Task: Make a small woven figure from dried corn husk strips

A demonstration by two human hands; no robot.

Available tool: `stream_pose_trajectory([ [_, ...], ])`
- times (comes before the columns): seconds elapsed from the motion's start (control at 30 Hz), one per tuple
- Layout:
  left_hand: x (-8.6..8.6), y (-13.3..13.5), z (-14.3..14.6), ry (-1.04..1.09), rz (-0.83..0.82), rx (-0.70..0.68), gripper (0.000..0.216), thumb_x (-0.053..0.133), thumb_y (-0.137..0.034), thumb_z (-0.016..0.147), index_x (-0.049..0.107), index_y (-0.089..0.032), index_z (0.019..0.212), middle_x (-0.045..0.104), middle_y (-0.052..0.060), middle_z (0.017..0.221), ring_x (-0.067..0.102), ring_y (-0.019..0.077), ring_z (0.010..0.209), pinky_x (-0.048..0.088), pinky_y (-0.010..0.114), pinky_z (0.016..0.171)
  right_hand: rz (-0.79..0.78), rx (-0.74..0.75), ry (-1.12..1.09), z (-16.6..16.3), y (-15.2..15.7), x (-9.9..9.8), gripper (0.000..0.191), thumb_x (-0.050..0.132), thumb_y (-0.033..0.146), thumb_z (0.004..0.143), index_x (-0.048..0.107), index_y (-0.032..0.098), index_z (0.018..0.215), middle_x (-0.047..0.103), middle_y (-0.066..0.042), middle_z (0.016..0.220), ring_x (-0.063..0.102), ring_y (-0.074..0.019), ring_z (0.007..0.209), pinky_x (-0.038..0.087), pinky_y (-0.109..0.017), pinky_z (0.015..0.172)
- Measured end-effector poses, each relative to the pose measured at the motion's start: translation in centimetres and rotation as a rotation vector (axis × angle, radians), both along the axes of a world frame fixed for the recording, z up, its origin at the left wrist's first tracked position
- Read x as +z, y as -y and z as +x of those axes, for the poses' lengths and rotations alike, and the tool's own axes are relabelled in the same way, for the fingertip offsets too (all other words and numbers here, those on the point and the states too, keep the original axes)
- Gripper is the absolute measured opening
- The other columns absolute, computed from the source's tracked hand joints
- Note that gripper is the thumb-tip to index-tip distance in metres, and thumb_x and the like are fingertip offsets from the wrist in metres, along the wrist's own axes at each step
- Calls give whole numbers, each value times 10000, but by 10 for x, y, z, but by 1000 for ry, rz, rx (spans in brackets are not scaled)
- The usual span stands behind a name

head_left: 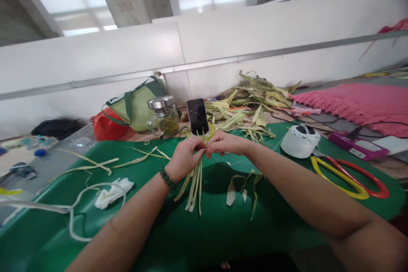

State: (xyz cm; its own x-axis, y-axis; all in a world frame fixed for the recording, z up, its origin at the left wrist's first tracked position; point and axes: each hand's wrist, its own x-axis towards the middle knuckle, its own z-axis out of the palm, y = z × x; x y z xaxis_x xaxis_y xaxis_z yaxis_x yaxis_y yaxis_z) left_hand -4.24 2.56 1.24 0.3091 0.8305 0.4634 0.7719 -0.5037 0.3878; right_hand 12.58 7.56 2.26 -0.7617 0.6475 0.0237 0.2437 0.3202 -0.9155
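A bundle of pale corn husk strips (pixel 195 189) hangs down from between my hands over a green mat (pixel 153 225). My left hand (pixel 185 157), with a green bead bracelet (pixel 167 178) at the wrist, is closed in a pinch around the upper part of the bundle. Touching it from the right, my right hand (pixel 225 142) is pinched too, fingertips at the same spot. A thin thread (pixel 237 162) runs on the mat to the right of the hands; whether my right fingers hold it is too small to tell. Short strip ends poke up above my fingers.
Behind my hands a phone (pixel 197 115) stands upright beside a lidded glass mug (pixel 165 119). Corn husks (pixel 258 93) are heaped at the back. Large scissors (pixel 347 176), a white roll (pixel 299 140) and a purple power strip (pixel 358 143) lie right. Crumpled white tissue (pixel 113 193) sits left.
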Motion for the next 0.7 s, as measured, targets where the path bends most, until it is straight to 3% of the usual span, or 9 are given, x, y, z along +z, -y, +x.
stream_pose_trajectory([
  [0.17, 2, -1, -2, 45, -72, 3, 149, 539, -168, 785, 585, -171, 643, 609, 4, 635, 537, 140, 627, 392, 245, 608, -38, -166, -55, 12, -12, 4, 158, 505, 247, 620, 580, 155, 515, 476, 35, 483, 372, -69, 439, 337, -199, 425],
  [0.37, 3, -8, -8, 214, -160, 60, 206, 460, -238, 813, 515, -178, 624, 572, 3, 623, 509, 140, 606, 397, 255, 610, 58, -178, 252, 33, -27, 11, 183, 522, 255, 668, 595, 158, 531, 564, 0, 574, 418, -83, 452, 334, -222, 438],
  [0.43, 0, -10, -9, 241, -175, 54, 200, 453, -259, 816, 511, -182, 640, 579, 8, 640, 517, 147, 620, 407, 267, 626, 161, -246, 357, 35, -29, 13, 240, 514, 273, 716, 583, 162, 515, 531, 0, 521, 408, -92, 442, 314, -235, 447],
  [0.57, -3, -10, -7, 383, -238, 52, 165, 446, -273, 823, 475, -196, 679, 598, 11, 651, 554, 160, 641, 436, 284, 642, 532, -562, 535, 34, -24, 16, 320, 555, 254, 748, 519, 163, 443, 417, 7, 436, 393, -108, 460, 240, -254, 473],
  [0.63, -2, -9, -5, 427, -251, 56, 153, 439, -263, 828, 450, -204, 688, 603, 7, 641, 571, 164, 638, 445, 290, 641, 641, -509, 367, 29, -15, 17, 287, 568, 259, 767, 555, 156, 499, 470, 3, 490, 425, -107, 503, 255, -243, 493],
  [0.7, 0, -7, -3, 428, -238, 63, 154, 435, -254, 834, 435, -209, 686, 603, 3, 628, 577, 163, 624, 447, 292, 637, 628, -307, 105, 20, -5, 14, 198, 573, 277, 787, 626, 153, 642, 549, 3, 592, 459, -99, 541, 298, -224, 516],
])
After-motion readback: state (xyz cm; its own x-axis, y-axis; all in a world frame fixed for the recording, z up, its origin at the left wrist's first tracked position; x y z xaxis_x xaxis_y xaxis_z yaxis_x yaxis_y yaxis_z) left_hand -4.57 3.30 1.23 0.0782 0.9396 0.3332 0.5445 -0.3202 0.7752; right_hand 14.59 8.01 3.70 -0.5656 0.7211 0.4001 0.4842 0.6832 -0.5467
